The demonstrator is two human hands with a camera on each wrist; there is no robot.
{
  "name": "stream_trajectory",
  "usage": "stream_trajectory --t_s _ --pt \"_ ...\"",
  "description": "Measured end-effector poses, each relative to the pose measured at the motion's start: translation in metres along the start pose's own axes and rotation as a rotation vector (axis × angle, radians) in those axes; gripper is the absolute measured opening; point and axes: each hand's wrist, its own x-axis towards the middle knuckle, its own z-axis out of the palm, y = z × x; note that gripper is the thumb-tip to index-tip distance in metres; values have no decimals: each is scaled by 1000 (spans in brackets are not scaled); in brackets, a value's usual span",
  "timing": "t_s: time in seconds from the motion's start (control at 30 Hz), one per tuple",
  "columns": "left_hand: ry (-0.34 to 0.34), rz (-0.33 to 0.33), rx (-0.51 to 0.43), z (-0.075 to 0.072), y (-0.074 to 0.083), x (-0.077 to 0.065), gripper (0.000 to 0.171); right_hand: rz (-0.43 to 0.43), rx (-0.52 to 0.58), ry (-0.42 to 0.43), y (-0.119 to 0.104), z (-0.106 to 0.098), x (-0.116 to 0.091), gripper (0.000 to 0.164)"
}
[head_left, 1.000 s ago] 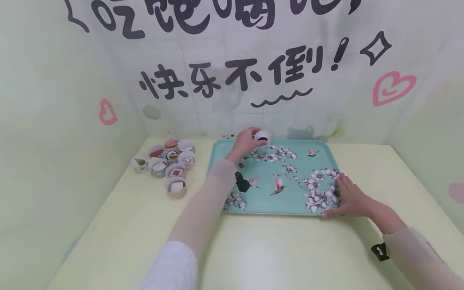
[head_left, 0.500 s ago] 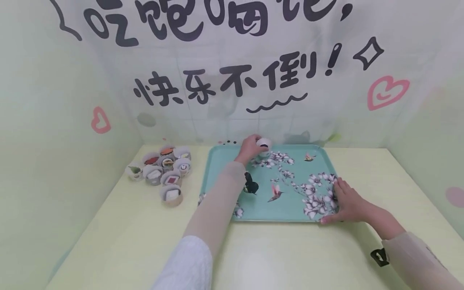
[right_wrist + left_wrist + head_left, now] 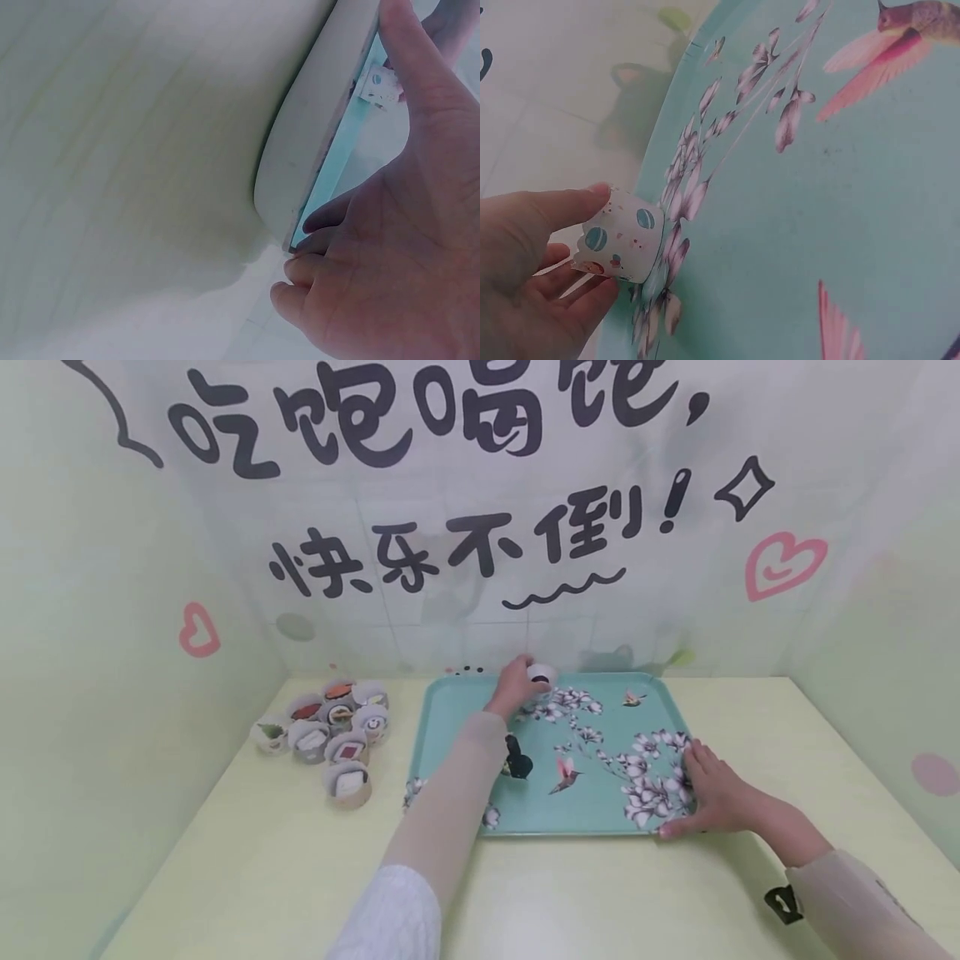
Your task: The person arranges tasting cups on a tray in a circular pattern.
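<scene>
At the tray's back edge in the head view, my left hand (image 3: 516, 686) holds a small white paper baking cup (image 3: 542, 675) with something dark inside. Seen close in the left wrist view, the paper baking cup (image 3: 628, 238) has a scalloped rim and printed macarons; thumb and fingers grip its sides, its base close against the tray. The turquoise tray (image 3: 457, 727) is printed with white blossoms and birds. Over its front right corner rests my right hand (image 3: 716, 793), fingers laid along the right rim, thumb at the front edge. The right wrist view shows these fingertips on the rim.
Several similar paper cups (image 3: 348, 783) with different food-like pieces inside stand grouped on the pale yellow table (image 3: 585, 893), left of the tray. A white wall (image 3: 412, 647) with black lettering rises right behind the tray. Side walls close in the table left and right.
My left hand has shifted slightly right and lowered the paper baking cup toward the tray's back edge. The right hand stays on the corner. The head view has tilted up a little.
</scene>
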Motion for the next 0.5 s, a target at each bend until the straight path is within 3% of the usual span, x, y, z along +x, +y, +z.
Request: stream_trajectory --t_s 0.17,0.33,0.5 --pt "-13 27 28 -9 3 -9 73 2 -9 -12 -4 -1 0 134" --pt "-15 86 91 -25 15 -18 70 5 -16 -10 -4 -4 0 133" --pt "-23 99 92 -43 25 -33 67 -2 -19 -23 -5 -5 0 133"
